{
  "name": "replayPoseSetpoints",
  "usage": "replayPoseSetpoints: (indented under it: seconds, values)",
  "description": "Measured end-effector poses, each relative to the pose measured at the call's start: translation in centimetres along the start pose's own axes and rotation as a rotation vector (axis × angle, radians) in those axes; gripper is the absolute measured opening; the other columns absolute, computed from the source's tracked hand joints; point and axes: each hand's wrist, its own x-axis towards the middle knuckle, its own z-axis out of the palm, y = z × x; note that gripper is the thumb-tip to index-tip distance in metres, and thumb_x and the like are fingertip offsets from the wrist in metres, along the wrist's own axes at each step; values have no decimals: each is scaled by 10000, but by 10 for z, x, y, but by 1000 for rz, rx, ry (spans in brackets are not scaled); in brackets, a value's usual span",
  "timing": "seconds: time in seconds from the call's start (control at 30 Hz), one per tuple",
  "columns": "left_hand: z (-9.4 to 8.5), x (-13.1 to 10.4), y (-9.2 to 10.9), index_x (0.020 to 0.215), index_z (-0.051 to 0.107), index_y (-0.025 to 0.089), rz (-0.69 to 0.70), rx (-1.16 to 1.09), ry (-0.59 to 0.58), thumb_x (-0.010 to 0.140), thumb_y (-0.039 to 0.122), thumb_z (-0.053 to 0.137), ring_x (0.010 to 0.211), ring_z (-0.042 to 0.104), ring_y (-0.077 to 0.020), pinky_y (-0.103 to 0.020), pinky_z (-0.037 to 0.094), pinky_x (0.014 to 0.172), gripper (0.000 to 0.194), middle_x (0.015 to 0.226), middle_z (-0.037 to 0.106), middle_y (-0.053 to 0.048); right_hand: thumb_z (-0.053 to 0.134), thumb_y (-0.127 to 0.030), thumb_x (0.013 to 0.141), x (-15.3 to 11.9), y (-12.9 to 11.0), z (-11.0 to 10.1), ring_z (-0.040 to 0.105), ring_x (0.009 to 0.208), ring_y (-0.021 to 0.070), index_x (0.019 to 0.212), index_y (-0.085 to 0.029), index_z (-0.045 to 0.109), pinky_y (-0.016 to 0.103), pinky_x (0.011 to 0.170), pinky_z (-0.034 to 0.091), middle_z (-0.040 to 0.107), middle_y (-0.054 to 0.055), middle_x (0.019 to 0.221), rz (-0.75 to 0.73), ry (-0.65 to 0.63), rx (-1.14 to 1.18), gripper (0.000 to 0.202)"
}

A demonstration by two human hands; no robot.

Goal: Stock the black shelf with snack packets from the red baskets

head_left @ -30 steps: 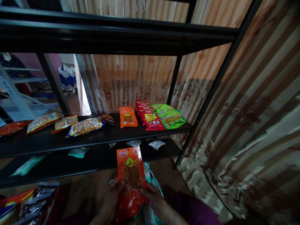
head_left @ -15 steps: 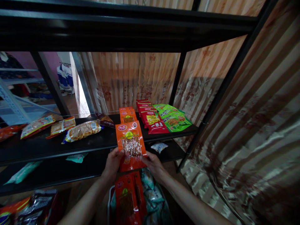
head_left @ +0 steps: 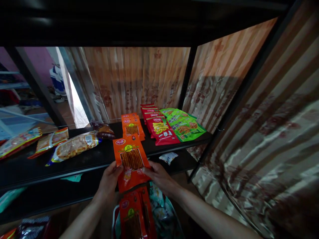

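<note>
An orange snack packet [head_left: 132,156] is held flat between my two hands, its front facing up, at the shelf's front edge. My left hand [head_left: 111,176] pinches its lower left side, thumb on top. On the lower right side, my right hand [head_left: 158,174] grips it the same way. Just beyond it, several matching orange packets [head_left: 132,126] lie overlapped on the black shelf [head_left: 109,149]. More orange packets [head_left: 134,212] rest below my hands on a container [head_left: 114,215] that also holds teal-and-white packets [head_left: 161,212].
Right of the orange row lie red packets [head_left: 159,129] and green packets [head_left: 185,124]. Bagged snacks [head_left: 74,146] line the shelf's left. A small white packet [head_left: 168,157] lies on the lower shelf. A black post [head_left: 219,127] stands at the right, before a striped curtain [head_left: 249,149].
The view has shifted. The held orange packet sits lower and more to the left, tilted flatter, and a gap shows less of it overlapping the row behind. Both hands still grip it.
</note>
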Motion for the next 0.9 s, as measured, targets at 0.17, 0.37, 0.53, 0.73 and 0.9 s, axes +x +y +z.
replayPoseSetpoints:
  seconds: [0.17, 0.37, 0.53, 0.73, 0.9]
  values:
    - [-2, 2, -5, 914, 667, 162, 15, -8, 41, 569, 353, 760, 920, 675, -275, -389, 523, 813, 406, 913, 736, -66, 659, -437, 749, 0, 8, -1, 615, 780, 181, 911, -162, 673, 302, 749, 464, 684, 17, 812, 23, 34, 14, 319]
    - [2, 16, -7, 866, 649, 173, 27, -3, 19, 565, 330, 745, 920, 670, -259, -369, 521, 807, 354, 881, 730, -46, 659, -459, 735, 4, 9, -5, 602, 768, 177, 842, -177, 657, 290, 715, 470, 666, 4, 766, 21, 88, -16, 301]
    - [12, 48, 9, 905, 627, 165, 121, 62, 5, 642, 287, 679, 764, 678, -212, -328, 535, 699, 295, 820, 722, -34, 631, -393, 740, 38, -4, -16, 549, 635, 122, 772, -176, 603, 233, 605, 453, 607, -26, 672, -18, 139, -106, 221]
    - [35, 124, 43, 1020, 627, 118, 355, 277, 160, 746, 112, 533, 730, 671, -161, -283, 518, 719, 289, 854, 723, -59, 558, -242, 764, 119, -27, -31, 591, 694, 128, 951, -171, 619, 236, 645, 480, 651, -14, 768, -78, 299, -347, 209]
    - [37, 172, 49, 1099, 635, 132, 428, 657, 338, 778, 114, 561, 854, 663, -186, -275, 490, 769, 329, 986, 725, -103, 561, -172, 780, 160, -28, -38, 628, 815, 157, 1024, -193, 643, 258, 741, 474, 699, 25, 900, -52, 425, -702, 259]
